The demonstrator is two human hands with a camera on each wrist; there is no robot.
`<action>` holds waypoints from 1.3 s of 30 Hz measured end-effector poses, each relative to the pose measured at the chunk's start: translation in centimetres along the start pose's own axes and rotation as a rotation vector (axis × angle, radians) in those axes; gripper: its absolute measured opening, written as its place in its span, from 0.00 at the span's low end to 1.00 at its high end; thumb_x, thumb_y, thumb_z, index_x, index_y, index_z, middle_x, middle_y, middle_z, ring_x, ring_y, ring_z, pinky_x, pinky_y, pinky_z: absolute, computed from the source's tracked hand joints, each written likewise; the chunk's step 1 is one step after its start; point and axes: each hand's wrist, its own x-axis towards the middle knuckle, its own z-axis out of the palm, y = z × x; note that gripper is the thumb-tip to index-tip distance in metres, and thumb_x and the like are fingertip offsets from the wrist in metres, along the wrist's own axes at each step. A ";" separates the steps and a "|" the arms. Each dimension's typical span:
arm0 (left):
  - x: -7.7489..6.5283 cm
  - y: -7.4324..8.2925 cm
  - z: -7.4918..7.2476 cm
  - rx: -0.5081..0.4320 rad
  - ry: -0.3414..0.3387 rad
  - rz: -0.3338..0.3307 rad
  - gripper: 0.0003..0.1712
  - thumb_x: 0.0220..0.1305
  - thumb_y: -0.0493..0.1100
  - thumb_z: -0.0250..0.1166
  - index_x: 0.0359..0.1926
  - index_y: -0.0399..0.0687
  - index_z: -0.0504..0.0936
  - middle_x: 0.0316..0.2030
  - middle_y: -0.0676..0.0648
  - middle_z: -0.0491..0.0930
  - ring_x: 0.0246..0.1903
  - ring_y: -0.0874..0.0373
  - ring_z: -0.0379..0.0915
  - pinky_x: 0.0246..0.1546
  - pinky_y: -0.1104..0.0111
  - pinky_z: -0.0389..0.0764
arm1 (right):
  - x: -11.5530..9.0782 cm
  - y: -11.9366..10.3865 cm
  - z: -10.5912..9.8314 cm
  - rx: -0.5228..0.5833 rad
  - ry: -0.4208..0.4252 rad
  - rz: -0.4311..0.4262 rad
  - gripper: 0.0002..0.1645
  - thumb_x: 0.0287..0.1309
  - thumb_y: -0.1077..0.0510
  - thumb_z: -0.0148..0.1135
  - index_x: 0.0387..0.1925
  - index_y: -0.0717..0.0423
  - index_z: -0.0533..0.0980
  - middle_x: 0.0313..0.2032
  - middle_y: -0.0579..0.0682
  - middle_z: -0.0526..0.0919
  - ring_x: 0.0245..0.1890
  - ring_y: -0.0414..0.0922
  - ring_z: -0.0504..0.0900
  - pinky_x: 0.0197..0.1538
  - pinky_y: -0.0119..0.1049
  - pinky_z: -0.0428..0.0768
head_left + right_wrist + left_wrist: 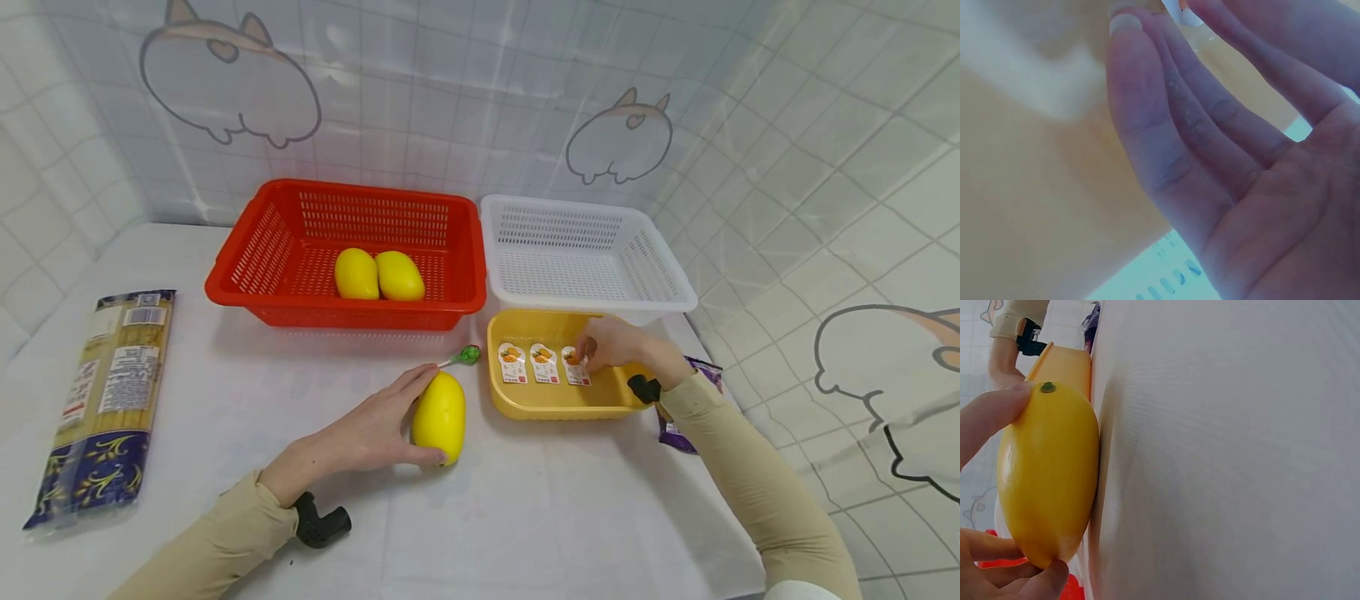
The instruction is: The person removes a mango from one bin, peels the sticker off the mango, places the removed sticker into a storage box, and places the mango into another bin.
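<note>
On the white tabletop lies a yellow mango, spanned by my left hand. In the left wrist view the thumb presses near the mango's green stem end and the fingers curl round its other end. My right hand reaches into a yellow tub and pinches the upper right edge of the rightmost mango label. Two similar labels, a left one and a middle one, lie beside it. The right wrist view shows bent fingers, with the label's edge partly hidden.
Behind stand a red basket holding two mangoes and a white basket. A green lollipop lies by the tub. A noodle packet is at the left, a purple packet beneath the right forearm. Tiled walls surround the table.
</note>
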 end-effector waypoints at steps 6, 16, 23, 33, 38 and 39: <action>0.0 0.0 0.0 0.006 0.000 -0.003 0.70 0.44 0.69 0.76 0.80 0.51 0.48 0.79 0.46 0.47 0.75 0.45 0.51 0.71 0.43 0.62 | -0.6 0.1 -0.2 -0.002 0.014 -0.006 0.11 0.53 0.61 0.73 0.39 0.60 0.84 0.34 0.51 0.84 0.34 0.45 0.76 0.39 0.34 0.78; 0.0 -0.1 0.0 0.006 0.001 0.004 0.70 0.44 0.69 0.76 0.80 0.50 0.48 0.79 0.46 0.47 0.75 0.45 0.51 0.71 0.43 0.61 | -2.0 -0.5 -1.1 0.008 0.008 -0.001 0.13 0.57 0.61 0.71 0.44 0.62 0.83 0.37 0.54 0.83 0.34 0.46 0.76 0.38 0.34 0.80; 0.0 -0.1 -0.1 0.001 -0.003 0.004 0.70 0.45 0.69 0.76 0.80 0.50 0.48 0.79 0.46 0.47 0.75 0.44 0.51 0.71 0.43 0.62 | -3.0 -1.1 -1.3 0.025 0.039 -0.046 0.13 0.59 0.62 0.70 0.45 0.62 0.83 0.39 0.55 0.84 0.37 0.47 0.77 0.41 0.36 0.82; 0.1 -0.1 -0.1 0.003 0.000 0.014 0.71 0.44 0.69 0.76 0.80 0.50 0.47 0.79 0.47 0.47 0.75 0.46 0.51 0.71 0.45 0.62 | -4.7 -3.4 -1.2 0.074 0.174 -0.121 0.14 0.57 0.63 0.71 0.46 0.61 0.83 0.43 0.56 0.86 0.42 0.50 0.81 0.48 0.43 0.85; 0.1 -0.1 0.0 0.004 -0.001 0.012 0.71 0.44 0.69 0.76 0.80 0.50 0.47 0.79 0.47 0.47 0.75 0.46 0.51 0.71 0.45 0.62 | -5.3 -4.6 -0.8 0.115 0.217 -0.135 0.14 0.57 0.63 0.71 0.46 0.62 0.83 0.42 0.56 0.85 0.40 0.48 0.83 0.47 0.42 0.86; 0.1 -0.1 0.0 0.004 -0.001 0.012 0.71 0.44 0.69 0.76 0.80 0.50 0.47 0.79 0.47 0.47 0.75 0.46 0.51 0.71 0.45 0.62 | -5.3 -4.9 -0.7 0.125 0.228 -0.141 0.15 0.58 0.63 0.71 0.47 0.62 0.82 0.43 0.56 0.85 0.39 0.48 0.83 0.47 0.42 0.86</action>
